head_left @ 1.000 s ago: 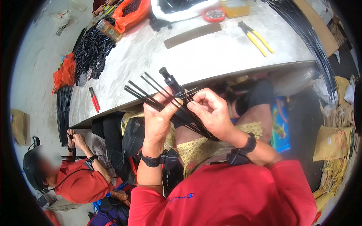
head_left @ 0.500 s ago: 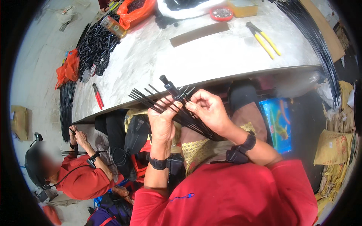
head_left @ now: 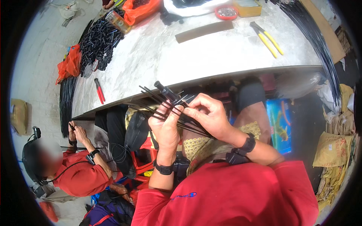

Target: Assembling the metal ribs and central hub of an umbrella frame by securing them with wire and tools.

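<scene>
In front of my lap, beside the table's near edge, I hold a bundle of thin black umbrella ribs point(head_left: 194, 129). A black tube-shaped plastic hub point(head_left: 166, 91) sticks up from the bundle, tilted toward the upper left. My left hand point(head_left: 166, 124) is closed round the ribs just below the hub, its thumb pressed on them. Close against that thumb, my right hand point(head_left: 215, 117) is closed in a pinch at the ribs' ends by the hub. A few thin shiny wire ends point(head_left: 184, 98) show there. What exactly the right fingertips grip is partly hidden.
On the pale table point(head_left: 143, 56) lie red-handled pliers point(head_left: 99, 91), yellow-handled pliers point(head_left: 267, 39), a dark flat strip point(head_left: 204, 31), a heap of black plastic parts point(head_left: 100, 45) and a red dish point(head_left: 226, 12). Long black rods point(head_left: 316, 45) overhang the right end. A co-worker point(head_left: 81, 173) sits at left.
The hub and ribs have dipped slightly and turned, with the hub leaning more to the left. Both hands stay closed on the bundle, the right thumb nearer the left. My view has shifted a little.
</scene>
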`<action>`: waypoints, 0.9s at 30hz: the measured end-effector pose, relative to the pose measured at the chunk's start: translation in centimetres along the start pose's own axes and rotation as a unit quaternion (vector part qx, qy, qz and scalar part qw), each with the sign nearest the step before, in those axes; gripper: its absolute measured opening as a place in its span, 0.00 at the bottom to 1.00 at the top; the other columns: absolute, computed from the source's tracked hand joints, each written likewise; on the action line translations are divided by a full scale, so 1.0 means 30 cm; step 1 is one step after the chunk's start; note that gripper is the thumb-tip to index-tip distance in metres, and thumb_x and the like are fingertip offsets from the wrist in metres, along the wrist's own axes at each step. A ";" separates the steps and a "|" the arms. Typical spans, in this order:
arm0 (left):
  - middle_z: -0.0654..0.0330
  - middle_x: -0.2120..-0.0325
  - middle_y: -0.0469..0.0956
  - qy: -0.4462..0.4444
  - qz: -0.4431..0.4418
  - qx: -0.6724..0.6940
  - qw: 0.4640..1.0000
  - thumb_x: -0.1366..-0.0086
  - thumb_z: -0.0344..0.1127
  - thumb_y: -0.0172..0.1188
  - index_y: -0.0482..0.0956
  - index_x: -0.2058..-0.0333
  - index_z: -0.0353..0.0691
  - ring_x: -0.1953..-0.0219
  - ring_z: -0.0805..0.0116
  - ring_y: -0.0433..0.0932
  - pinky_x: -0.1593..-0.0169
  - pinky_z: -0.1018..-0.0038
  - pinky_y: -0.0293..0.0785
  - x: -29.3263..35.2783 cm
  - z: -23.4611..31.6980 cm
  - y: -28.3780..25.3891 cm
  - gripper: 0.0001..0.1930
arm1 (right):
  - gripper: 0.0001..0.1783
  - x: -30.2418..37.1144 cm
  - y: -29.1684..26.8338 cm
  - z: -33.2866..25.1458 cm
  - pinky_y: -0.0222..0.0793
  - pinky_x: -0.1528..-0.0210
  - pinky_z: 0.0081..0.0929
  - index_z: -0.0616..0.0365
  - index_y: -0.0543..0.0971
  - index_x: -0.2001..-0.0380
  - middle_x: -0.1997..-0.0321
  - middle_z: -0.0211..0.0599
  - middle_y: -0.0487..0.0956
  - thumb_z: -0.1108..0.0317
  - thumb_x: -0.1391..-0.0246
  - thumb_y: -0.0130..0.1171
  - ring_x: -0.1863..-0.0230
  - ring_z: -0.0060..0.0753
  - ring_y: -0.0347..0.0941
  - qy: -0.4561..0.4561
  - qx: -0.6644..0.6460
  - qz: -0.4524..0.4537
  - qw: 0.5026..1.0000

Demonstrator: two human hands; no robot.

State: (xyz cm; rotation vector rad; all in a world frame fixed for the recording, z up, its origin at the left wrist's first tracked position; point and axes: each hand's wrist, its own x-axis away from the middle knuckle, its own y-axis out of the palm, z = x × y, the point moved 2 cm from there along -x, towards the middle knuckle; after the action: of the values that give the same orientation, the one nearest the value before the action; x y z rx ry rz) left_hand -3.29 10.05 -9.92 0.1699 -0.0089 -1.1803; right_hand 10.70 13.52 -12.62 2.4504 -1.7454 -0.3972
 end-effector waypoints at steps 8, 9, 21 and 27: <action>0.61 0.65 0.81 0.009 -0.005 -0.013 1.000 0.42 0.21 0.61 0.80 0.59 0.30 0.63 0.76 0.76 0.54 0.78 0.70 0.029 0.020 -0.012 0.11 | 0.08 0.000 -0.018 0.003 0.71 0.68 0.16 0.62 0.81 0.57 0.69 0.28 0.81 0.74 0.39 0.58 0.70 0.14 0.74 -0.021 -0.061 -0.020 0.998; 0.61 0.65 0.80 0.012 -0.008 -0.020 1.000 0.42 0.21 0.61 0.80 0.59 0.30 0.63 0.76 0.76 0.54 0.78 0.70 0.029 0.018 -0.016 0.11 | 0.08 -0.006 -0.018 0.002 0.71 0.68 0.16 0.62 0.81 0.57 0.69 0.28 0.81 0.74 0.39 0.58 0.70 0.14 0.74 -0.019 -0.062 -0.019 0.998; 0.58 0.62 0.81 0.011 -0.028 -0.030 0.999 0.43 0.22 0.62 0.80 0.57 0.31 0.61 0.71 0.78 0.51 0.75 0.71 0.024 0.011 -0.031 0.13 | 0.06 -0.051 -0.024 -0.014 0.72 0.71 0.18 0.62 0.81 0.61 0.70 0.32 0.81 0.77 0.42 0.59 0.73 0.17 0.76 -0.132 -0.007 -0.073 0.988; 0.60 0.64 0.81 0.005 -0.039 -0.028 0.999 0.43 0.24 0.64 0.80 0.56 0.31 0.62 0.72 0.77 0.53 0.75 0.71 0.027 0.021 -0.017 0.14 | 0.05 -0.055 -0.023 -0.023 0.69 0.73 0.18 0.61 0.79 0.61 0.73 0.30 0.79 0.75 0.39 0.57 0.75 0.15 0.72 -0.085 -0.029 -0.069 0.994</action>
State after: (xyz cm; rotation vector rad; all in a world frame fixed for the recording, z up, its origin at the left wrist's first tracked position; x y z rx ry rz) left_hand -3.51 9.04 -9.45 0.1288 0.0397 -1.2555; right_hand 11.00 15.25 -11.88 2.5701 -1.6017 -0.6787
